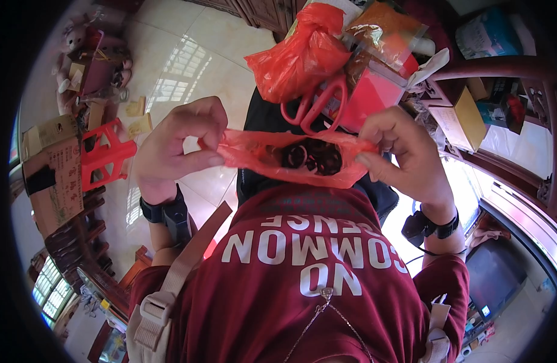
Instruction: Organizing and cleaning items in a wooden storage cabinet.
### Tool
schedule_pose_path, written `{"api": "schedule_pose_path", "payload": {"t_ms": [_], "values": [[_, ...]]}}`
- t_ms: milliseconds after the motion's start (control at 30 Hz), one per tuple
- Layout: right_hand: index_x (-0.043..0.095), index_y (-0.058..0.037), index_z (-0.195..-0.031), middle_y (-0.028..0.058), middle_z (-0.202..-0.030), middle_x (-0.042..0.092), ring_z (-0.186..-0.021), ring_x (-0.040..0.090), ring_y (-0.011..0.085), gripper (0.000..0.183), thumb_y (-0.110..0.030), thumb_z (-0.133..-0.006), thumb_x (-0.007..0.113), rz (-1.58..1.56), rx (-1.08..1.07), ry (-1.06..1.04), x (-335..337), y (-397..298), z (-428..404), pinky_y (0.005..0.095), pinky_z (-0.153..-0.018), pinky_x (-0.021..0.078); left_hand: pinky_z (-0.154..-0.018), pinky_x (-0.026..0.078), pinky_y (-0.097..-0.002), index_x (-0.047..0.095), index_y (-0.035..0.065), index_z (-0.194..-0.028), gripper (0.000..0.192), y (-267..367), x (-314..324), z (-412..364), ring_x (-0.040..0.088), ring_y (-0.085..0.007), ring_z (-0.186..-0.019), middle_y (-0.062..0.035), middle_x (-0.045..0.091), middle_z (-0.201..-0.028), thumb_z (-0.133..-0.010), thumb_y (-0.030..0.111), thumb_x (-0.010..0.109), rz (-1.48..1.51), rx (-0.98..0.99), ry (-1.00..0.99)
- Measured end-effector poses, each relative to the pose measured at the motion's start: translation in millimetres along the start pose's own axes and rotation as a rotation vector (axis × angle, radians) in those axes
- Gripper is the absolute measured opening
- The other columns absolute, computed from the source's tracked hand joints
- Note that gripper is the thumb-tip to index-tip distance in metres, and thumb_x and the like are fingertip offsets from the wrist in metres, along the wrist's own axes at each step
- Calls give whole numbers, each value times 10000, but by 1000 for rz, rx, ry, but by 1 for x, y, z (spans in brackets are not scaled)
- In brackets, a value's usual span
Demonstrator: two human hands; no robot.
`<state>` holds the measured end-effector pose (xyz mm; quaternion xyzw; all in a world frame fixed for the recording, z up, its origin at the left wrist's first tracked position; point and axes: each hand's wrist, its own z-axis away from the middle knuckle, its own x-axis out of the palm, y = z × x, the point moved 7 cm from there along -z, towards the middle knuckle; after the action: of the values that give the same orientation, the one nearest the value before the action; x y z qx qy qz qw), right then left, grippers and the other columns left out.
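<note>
My left hand [178,140] pinches one end of a thin red plastic bag [256,165] between thumb and fingers. The opposite end is pinched by my right hand [401,154]. Between them the bag's mouth is stretched wide, in front of my belly. Inside lie several dark, glossy ring-shaped items [312,156]; what they are exactly cannot be told. Just beyond the bag are the red handles of a pair of scissors [319,106], their blades hidden. A second red plastic bag [301,59], knotted and full, sits farther out.
Right of the knotted bag are a pink plastic box [371,97] and a clear bag with orange-brown contents [383,27]. A wooden-framed rack [492,68] holds boxes at right. To the left, a red plastic stool [108,154] and a cardboard box [56,177] stand by the tiled floor [169,68].
</note>
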<state>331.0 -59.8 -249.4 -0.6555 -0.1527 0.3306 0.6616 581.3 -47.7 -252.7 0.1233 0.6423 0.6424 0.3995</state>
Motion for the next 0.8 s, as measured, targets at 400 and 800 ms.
{"api": "schedule_pose_path", "payload": {"t_ms": [400, 800], "values": [[575, 2, -1009, 117, -877, 536, -726, 549, 260, 294, 58, -721, 587, 592, -697, 363, -9, -67, -11, 313, -615, 473, -789, 440, -366, 572, 158, -1129, 343, 28, 24, -38, 558, -122, -663, 37, 550, -634, -822, 270, 676, 1050, 624, 101], [617, -49, -1055, 78, -964, 594, -794, 589, 242, 318, -88, -744, 672, 236, -506, -4, 24, -86, -35, 339, -713, 464, -624, 475, -230, 615, -25, -874, 172, 30, 37, -59, 601, -93, -653, -19, 634, -724, -834, 136, 655, 355, 272, 321]]}}
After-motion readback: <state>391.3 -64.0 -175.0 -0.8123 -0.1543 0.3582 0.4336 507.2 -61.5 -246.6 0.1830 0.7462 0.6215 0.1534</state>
